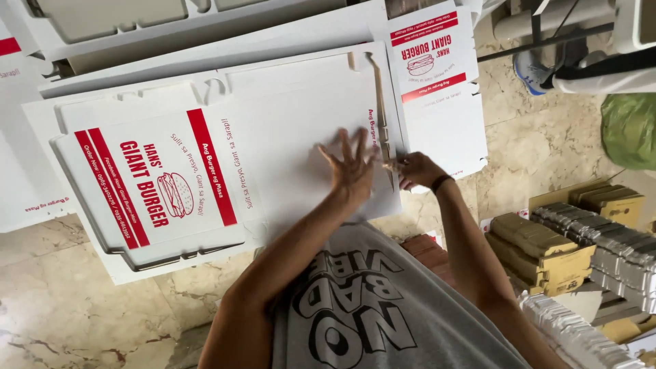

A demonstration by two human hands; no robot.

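Soft, even daylight, faint shadows; the moving hands look perhaps slightly blurred.

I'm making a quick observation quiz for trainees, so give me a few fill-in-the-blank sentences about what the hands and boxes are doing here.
1. The left hand presses flat, fingers spread, on a white ____ box sheet.
2. The right hand grips the sheet's ____ edge.
3. The printed stripes on the sheet are ____.
4. The floor is made of ____.

Missing words: cardboard; right; red; marble

Two hands (383,169), two printed flat box blanks (157,188) in red and white, one green bag (629,130).
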